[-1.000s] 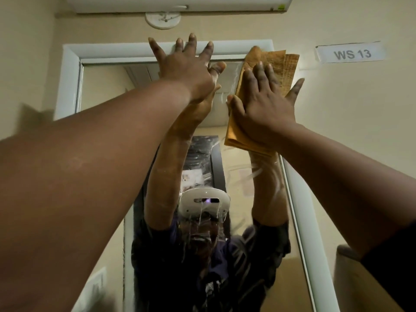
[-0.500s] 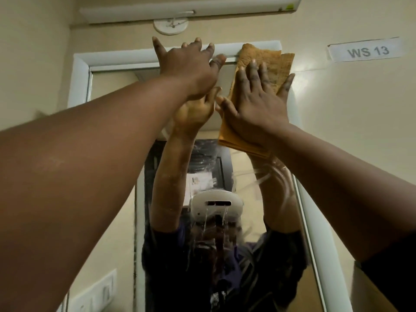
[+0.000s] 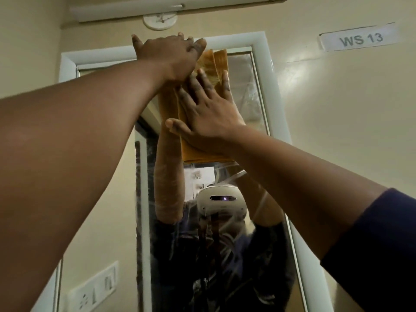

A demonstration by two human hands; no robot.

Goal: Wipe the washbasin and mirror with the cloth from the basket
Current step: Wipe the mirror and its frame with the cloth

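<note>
— Head view: where's the cloth [image 3: 203, 140] right now?

— Flat against the mirror [image 3: 245, 86], up near the top of the glass, a folded tan pad. The right hand [image 3: 209, 113] is spread on it, fingers straight, pressing rather than gripping. The pad's top edge pokes out past the fingertips at twelve o'clock, just under the white frame [image 3: 267, 70].

— And the left hand [image 3: 167, 56]?

— At eleven o'clock from the right one, overlapping the cloth's upper left corner. Its fingers reach onto the top of the frame; they look extended, not curled round anything, though whether the palm bears on the cloth I can't tell.

— How do you reckon it handles?

— Soft, light, several layers thick. I'd say it would slide apart if dragged by one corner, so a flat palm across the middle is the sensible hold. The glass looks streaked, wet trails running down at six o'clock, so it may glide easily.

— Anything else about?

— A label [image 3: 358, 39] reading WS 13 at two o'clock on the wall, a switch plate [image 3: 93, 287] at seven, and a round fitting [image 3: 159, 20] above the frame. The washbasin isn't in sight.
</note>
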